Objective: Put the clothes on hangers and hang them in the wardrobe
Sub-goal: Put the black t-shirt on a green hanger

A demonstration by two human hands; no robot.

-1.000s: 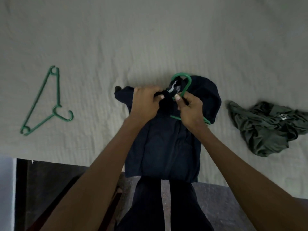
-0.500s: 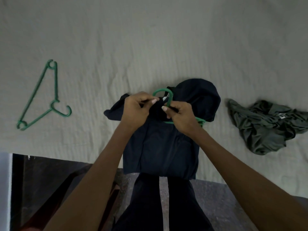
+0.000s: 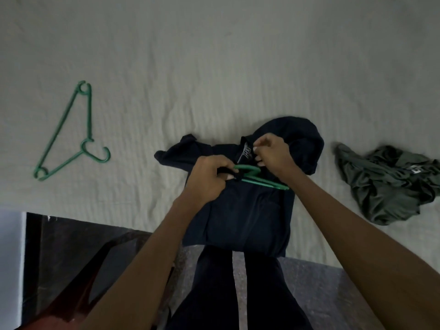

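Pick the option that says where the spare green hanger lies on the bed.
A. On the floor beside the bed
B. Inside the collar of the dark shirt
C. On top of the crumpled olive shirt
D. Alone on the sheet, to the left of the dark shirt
D: the spare hanger lies flat on the sheet, well left of the dark shirt and touching no clothing.

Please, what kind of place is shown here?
Probably a bedroom at home. A pale textured bedsheet covers a wide bed, a navy shirt and a crumpled green garment lie on it, and a spare green hanger waits nearby.
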